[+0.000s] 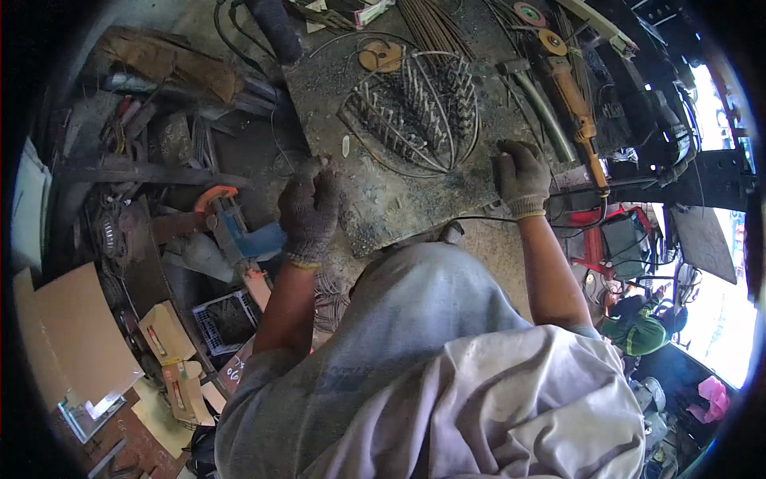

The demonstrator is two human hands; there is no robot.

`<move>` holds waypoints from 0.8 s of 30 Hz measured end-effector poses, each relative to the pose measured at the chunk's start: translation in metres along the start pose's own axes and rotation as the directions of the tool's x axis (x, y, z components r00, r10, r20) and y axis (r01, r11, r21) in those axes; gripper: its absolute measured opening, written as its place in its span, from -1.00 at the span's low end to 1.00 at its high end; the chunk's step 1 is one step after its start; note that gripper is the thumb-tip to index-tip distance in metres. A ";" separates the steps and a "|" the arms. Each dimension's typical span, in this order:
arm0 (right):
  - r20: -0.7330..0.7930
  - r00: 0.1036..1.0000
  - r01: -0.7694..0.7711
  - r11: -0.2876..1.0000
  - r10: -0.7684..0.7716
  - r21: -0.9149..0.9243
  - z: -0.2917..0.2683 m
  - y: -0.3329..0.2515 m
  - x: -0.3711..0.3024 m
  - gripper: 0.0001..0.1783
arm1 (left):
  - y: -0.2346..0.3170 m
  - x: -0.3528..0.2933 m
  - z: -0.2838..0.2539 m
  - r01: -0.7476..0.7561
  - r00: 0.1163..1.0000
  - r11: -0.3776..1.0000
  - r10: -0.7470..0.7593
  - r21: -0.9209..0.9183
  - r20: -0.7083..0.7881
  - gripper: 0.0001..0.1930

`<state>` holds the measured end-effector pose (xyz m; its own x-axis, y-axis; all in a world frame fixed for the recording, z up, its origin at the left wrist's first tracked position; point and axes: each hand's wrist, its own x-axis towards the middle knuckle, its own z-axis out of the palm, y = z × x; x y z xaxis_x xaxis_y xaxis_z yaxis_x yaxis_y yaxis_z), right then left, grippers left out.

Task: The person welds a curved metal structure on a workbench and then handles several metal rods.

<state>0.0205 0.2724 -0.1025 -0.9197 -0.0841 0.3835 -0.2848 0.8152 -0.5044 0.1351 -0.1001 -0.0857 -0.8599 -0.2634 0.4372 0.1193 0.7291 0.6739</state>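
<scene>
On the worn metal worktable [399,211] lies a rounded frame of bent steel rod [415,116], filled with leaf-like rows of short welded rods. Along the table's left edge is my left hand [311,209] in a dark, dirty knit glove, its fingers curled inward; whether something small is between them is hidden. My right hand [523,177], in a grey knit glove, rests at the right front part of the table with thumb and fingers apart. Neither hand touches the rod frame. A small pale oval piece [345,146] lies between the frame and my left hand.
An orange angle grinder [573,100] and a metal-handled hammer [542,112] lie at the right. A tan disc [380,56] and a bundle of thin rods [435,30] are at the back. Left stands a blue clamp tool [243,231]. A person in green [642,327] is at far right.
</scene>
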 end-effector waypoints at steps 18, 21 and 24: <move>0.000 0.999 0.051 0.997 -0.051 0.052 -0.005 0.006 -0.003 -0.75 | 0.037 0.075 0.043 0.126 0.783 0.704 -0.503 0.699 0.365 -0.58; 0.024 0.998 0.053 0.997 -0.055 0.065 -0.010 0.008 -0.003 -0.72 | 0.021 0.071 0.042 0.172 0.821 0.786 -0.448 0.594 0.355 -0.60; 0.054 0.998 0.027 0.992 -0.034 0.123 -0.015 0.011 -0.003 -0.70 | 0.032 0.055 0.030 0.151 0.906 0.842 -0.328 0.518 0.269 -0.65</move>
<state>0.0244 0.2908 -0.0976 -0.9228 -0.1428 0.3578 -0.3408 0.7356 -0.5854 0.0772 -0.0722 -0.0579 -0.9513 -0.3079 0.0146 -0.2866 0.9011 0.3252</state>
